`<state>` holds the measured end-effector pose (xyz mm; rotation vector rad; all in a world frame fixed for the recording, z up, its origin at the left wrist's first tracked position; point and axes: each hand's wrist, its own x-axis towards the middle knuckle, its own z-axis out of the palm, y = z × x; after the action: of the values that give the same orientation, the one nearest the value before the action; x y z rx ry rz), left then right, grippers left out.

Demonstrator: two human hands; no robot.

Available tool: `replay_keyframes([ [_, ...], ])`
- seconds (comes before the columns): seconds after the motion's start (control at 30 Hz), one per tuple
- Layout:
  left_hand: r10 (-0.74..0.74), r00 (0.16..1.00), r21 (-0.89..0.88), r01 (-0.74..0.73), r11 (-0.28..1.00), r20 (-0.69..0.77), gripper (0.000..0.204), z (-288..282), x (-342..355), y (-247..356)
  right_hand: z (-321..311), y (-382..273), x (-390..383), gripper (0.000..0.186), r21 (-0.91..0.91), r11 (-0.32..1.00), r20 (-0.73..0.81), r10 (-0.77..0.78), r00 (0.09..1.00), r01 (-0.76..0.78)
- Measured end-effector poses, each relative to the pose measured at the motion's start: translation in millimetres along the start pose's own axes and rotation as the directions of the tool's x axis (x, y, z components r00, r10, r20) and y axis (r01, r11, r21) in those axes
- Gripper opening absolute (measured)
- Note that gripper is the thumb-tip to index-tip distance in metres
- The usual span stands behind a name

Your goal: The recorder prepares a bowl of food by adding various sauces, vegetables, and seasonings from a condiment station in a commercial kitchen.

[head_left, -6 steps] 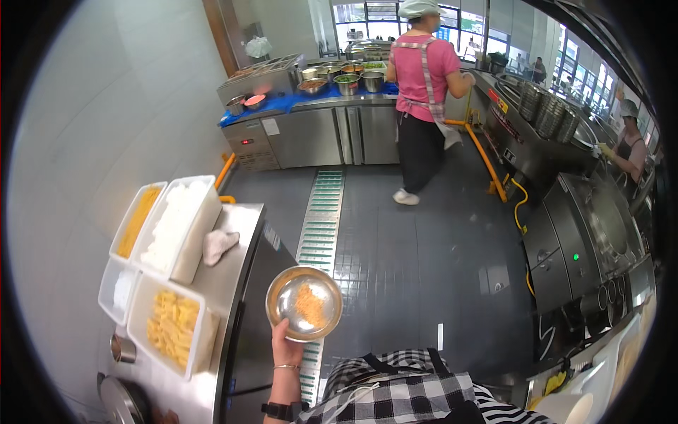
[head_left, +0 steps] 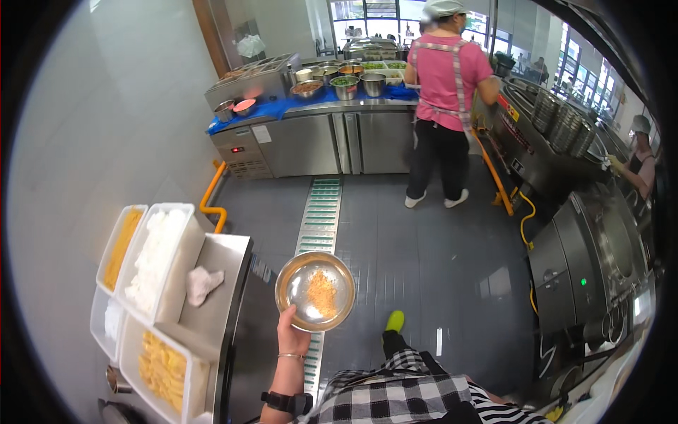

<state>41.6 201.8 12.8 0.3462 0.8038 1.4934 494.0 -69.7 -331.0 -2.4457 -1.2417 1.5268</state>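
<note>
To your left, a stainless-steel worktop carries rectangular white plastic tubs and a crumpled pale cloth. Ahead, a pink-shirted co-worker stands right of a long, slotted metal drain in the dark-grey floor.

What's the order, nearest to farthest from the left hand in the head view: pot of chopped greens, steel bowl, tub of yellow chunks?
1. Steel bowl: held in the left hand.
2. Tub of yellow chunks: on the steel table, to the left.
3. Pot of chopped greens: farthest, ahead on the far counter.
</note>
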Motion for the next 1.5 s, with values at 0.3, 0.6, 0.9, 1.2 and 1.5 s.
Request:
replay_keyframes([
  [0.3, 0.015, 0.989, 0.011, -0.014, 1.000, -0.148, 0.044, 66.6, 182.3, -10.6, -219.6, -291.9, 139.5, 0.043, -0.100, 0.962, -0.030, -0.260, 0.965, 0.256],
  [0.6, 0.062, 0.954, 0.002, -0.064, 0.998, -0.293, 0.041, 83.0, 346.7, 2.3, -313.5, -609.3, 262.0, 0.044, -0.135, 0.732, 0.080, -0.664, 0.744, 0.668],
  [0.9, 0.005, 0.983, 0.019, -0.002, 1.000, -0.182, 0.038, 125.2, 567.8, 40.4, -370.1, -770.9, 353.7, 0.041, -0.237, 0.640, 0.103, -0.731, 0.674, 0.731],
  [1.2, -0.083, 0.993, 0.058, 0.088, 0.994, -0.089, 0.038, 203.5, 762.9, 58.3, -495.4, -940.3, 456.2, 0.037, 0.230, 0.690, -0.223, -0.649, 0.727, 0.687],
  [1.5, 0.059, 0.988, 0.066, -0.050, 0.997, -0.143, 0.034, 250.9, 912.7, 88.7, -629.9, -1125.4, 532.7, 0.029, 0.457, 0.501, -0.278, -0.705, 0.653, 0.735],
])
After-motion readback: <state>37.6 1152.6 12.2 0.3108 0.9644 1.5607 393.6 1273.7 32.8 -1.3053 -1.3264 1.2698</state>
